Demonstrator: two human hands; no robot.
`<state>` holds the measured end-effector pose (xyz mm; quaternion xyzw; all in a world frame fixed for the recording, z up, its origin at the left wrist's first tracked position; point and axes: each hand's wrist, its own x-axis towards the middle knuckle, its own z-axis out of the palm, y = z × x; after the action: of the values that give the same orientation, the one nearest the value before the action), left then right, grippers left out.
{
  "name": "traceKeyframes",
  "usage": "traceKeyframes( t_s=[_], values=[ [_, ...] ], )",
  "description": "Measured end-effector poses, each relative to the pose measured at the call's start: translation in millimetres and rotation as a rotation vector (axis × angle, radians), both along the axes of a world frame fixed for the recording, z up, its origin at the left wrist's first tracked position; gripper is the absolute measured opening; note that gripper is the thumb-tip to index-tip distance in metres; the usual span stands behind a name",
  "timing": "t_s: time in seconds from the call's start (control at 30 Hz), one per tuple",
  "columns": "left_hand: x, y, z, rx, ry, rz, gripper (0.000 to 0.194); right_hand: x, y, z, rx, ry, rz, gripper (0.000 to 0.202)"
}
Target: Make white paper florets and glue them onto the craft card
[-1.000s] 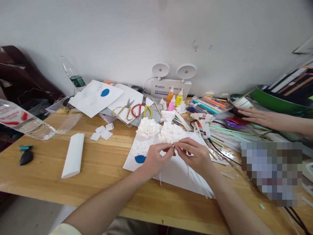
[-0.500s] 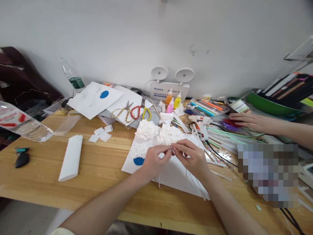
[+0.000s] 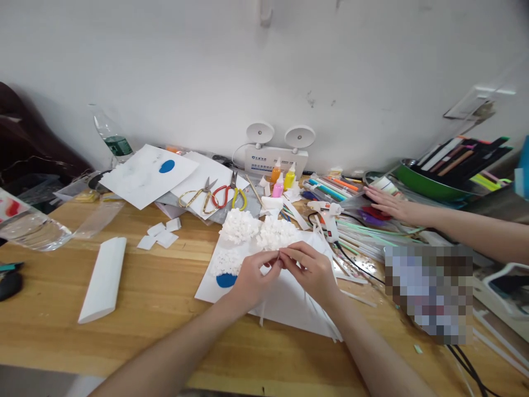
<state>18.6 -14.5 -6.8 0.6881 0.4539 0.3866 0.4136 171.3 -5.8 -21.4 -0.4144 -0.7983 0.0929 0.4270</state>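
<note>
My left hand [image 3: 257, 277] and my right hand [image 3: 309, 271] meet fingertip to fingertip above a white sheet of paper [image 3: 285, 309]. Both are closed in a pinch, and whatever is between the fingertips is too small to make out. Just behind them on the sheet sit frilly white clusters [image 3: 238, 226], one of them beside a blue patch [image 3: 226, 280]. Below my left hand a thin white strip [image 3: 262, 313] sticks out, and more thin white strips [image 3: 326, 317] lie by my right wrist.
Scissors [image 3: 202, 194], pliers [image 3: 235, 190], paint bottles [image 3: 278, 186] and a glue gun [image 3: 329, 218] lie behind. A folded white paper piece [image 3: 103, 281] and small white squares [image 3: 157, 234] are left. Another person's hand [image 3: 386, 204] reaches in from the right near a green bowl [image 3: 433, 183].
The view has shifted, so most things appear further left and slightly lower. My hands keep their pinch over the sheet. The other person's hand looks more spread.
</note>
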Motion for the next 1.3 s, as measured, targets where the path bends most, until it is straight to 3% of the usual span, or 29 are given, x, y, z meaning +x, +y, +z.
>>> traceKeyframes(
  t_s=[0.2,0.5,0.8,1.03,1.3],
  values=[
    [0.6,1.5,-0.4,-0.081,-0.063,-0.010,0.023,-2.8,-1.3,1.3,-0.025,0.025,-0.015,0.016],
    [-0.5,1.7,-2.7,-0.110,-0.204,0.144,0.017,-10.4,-5.1,12.6,-0.437,0.348,-0.017,0.015],
    [-0.1,0.8,1.2,-0.046,-0.131,0.116,0.022,-14.2,-5.5,12.4,-0.659,0.526,-0.040,0.021],
    [-0.1,1.2,-0.3,-0.028,-0.116,0.145,0.020,-15.1,-5.6,9.9,-0.698,0.626,0.019,0.021],
    [0.2,0.7,-2.5,-0.011,-0.107,0.145,0.017,-15.0,-5.6,10.4,-0.710,0.629,-0.011,0.019]
  ],
)
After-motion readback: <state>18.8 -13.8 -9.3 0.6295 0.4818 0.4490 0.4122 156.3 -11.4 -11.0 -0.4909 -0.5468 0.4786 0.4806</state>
